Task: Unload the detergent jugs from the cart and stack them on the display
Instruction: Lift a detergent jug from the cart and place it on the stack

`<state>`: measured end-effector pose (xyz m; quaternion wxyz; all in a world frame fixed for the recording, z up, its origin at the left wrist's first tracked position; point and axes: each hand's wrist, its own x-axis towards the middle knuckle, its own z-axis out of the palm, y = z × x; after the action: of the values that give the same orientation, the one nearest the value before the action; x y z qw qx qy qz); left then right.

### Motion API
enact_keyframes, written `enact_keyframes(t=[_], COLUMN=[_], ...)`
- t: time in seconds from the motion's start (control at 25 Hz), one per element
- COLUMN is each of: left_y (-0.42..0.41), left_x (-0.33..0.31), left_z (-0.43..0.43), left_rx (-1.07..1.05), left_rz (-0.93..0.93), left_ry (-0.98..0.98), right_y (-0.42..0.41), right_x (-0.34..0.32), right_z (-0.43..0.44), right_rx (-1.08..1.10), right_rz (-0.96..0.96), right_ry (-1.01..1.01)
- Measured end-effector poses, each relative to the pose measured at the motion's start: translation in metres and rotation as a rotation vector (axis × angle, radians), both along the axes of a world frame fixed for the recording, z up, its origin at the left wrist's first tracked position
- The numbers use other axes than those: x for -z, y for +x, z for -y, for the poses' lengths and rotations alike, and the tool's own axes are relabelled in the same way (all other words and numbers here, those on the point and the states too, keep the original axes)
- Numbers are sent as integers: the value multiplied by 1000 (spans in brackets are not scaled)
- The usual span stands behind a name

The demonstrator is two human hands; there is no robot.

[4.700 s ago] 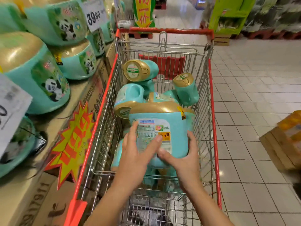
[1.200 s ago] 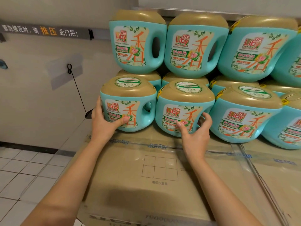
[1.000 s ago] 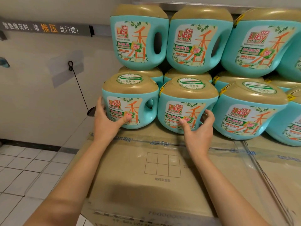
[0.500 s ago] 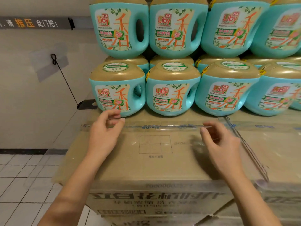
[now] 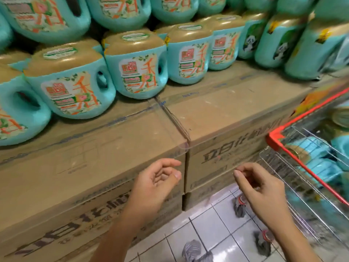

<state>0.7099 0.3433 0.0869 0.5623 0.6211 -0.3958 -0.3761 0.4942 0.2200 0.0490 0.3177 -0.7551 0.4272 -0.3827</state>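
Note:
Turquoise detergent jugs with gold caps stand stacked in rows on the display of cardboard cartons (image 5: 217, 110); the nearest front jug (image 5: 69, 86) is at the left. At the right is the wire cart (image 5: 309, 167) with a red rim, and more turquoise jugs (image 5: 317, 156) lie inside it. My left hand (image 5: 156, 184) hangs in front of the cartons, below the display top, fingers loosely curled and holding nothing. My right hand (image 5: 258, 188) is beside the cart's near corner, fingers also loosely curled and empty. Neither hand touches a jug.
A clear plastic sheet (image 5: 170, 121) covers the carton tops, with a seam between two cartons. White tiled floor (image 5: 213, 229) lies below, with the cart's grey casters (image 5: 239, 207) on it. Jugs with panda labels (image 5: 249, 44) stand at the back right.
Both hands have let go of the front-row jugs and dropped below the display edge. The view has swung right and down, bringing the cart into sight.

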Motion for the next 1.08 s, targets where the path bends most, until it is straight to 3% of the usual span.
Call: enact_keyframes(t=[0.36,0.68,0.88,1.08], left_y=[-149,-253,-304,-367], left_x=[46,67,68,64], left_z=[129,267,407,549], left_rx=[191,539,682,711], left_rz=[82,60,152,175], left_ry=[139,165,115,112], right_y=[-199,-314,-367,-419], right_x=[19,25,22,25], right_z=[56,117,199,310], right_rx=[252,526,719,861], right_rz=[-224,-268,-229,-69], right_ry=[89,191,205,299])
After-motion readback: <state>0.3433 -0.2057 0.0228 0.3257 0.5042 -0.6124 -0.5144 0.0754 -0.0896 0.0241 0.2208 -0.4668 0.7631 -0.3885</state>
